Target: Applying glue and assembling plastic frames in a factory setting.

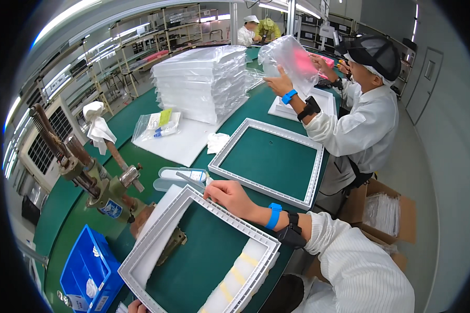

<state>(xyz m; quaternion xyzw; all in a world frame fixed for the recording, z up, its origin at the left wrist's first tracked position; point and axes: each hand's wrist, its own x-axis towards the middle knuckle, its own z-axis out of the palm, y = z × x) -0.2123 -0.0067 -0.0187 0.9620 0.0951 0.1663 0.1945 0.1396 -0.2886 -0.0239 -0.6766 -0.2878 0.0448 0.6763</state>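
A white rectangular frame with a slotted rim lies tilted in front of me, resting partly on white foam strips with yellow tape. My right hand is at its far corner, fingers curled and pinched over the rim; what they hold, if anything, is too small to make out. At the lower picture edge, my left hand grips the frame's near left side, mostly cut off from view. A second white frame lies flat just beyond my right hand. An open, pale blue case sits beside that hand.
A green hand press and a blue parts bin stand at left. Bagged white panels are stacked farther back. A co-worker at right handles a clear plastic bag. Cardboard boxes stand below the table.
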